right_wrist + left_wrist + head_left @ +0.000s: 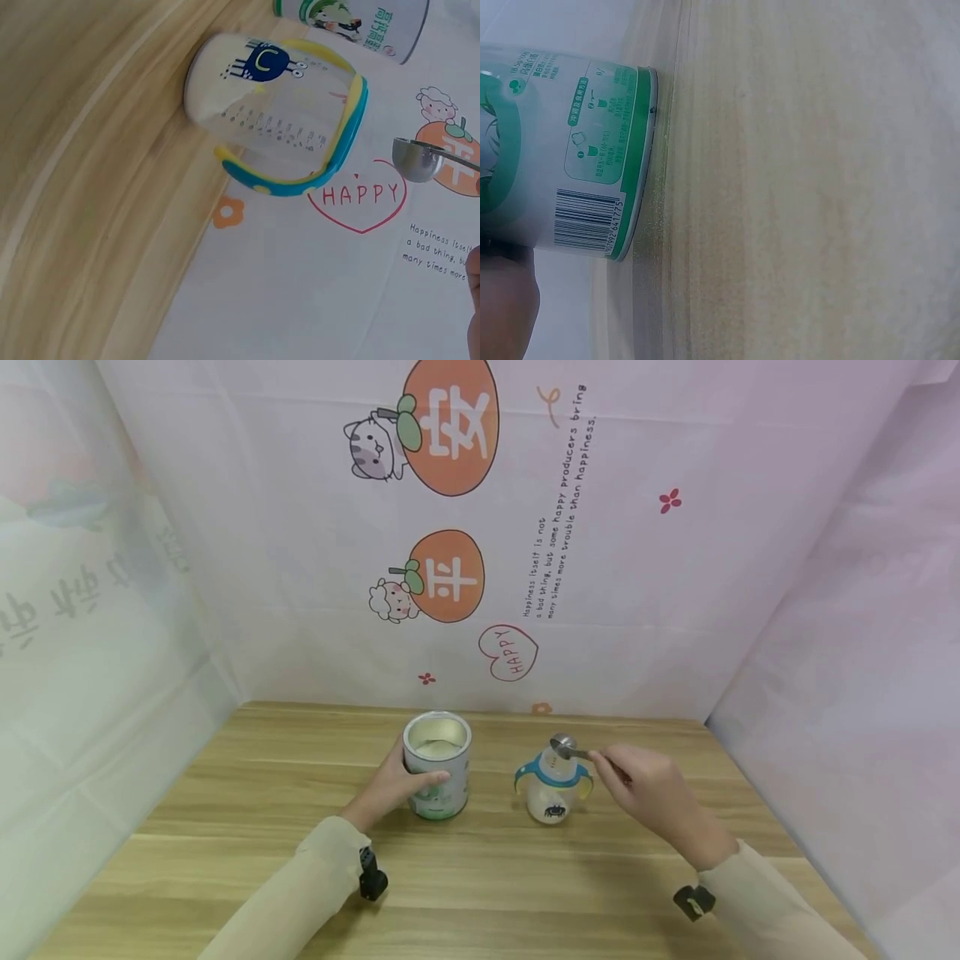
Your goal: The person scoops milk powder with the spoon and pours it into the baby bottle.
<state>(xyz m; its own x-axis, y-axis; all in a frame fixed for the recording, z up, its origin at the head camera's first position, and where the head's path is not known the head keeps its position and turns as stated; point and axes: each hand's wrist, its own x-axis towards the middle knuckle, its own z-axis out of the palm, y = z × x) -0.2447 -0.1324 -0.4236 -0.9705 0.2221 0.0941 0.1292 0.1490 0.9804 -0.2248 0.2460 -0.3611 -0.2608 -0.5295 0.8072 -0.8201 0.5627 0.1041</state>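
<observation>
My left hand (pixel 392 787) grips a white and green milk powder can (pixel 442 793) that stands upright, its top uncovered and pale powder inside. The thumb lies across the can's front; the other fingers are hidden behind it. In the left wrist view the can's printed side (pixel 562 150) shows a barcode and green base. To the right stands a clear baby bottle (pixel 552 802) with a blue and yellow handle ring, capless, with white powder at its bottom. My right hand (pixel 652 785) pinches the handle of a metal measuring spoon (pixel 418 161), whose bowl is over the bottle's mouth.
Both things stand on a wood-grain table (pixel 480 893), with a white printed cloth (pixel 615 568) hanging behind it and further cloth at both sides. A small black device (pixel 371 877) sits at the left wrist, another black device (pixel 693 902) at the right.
</observation>
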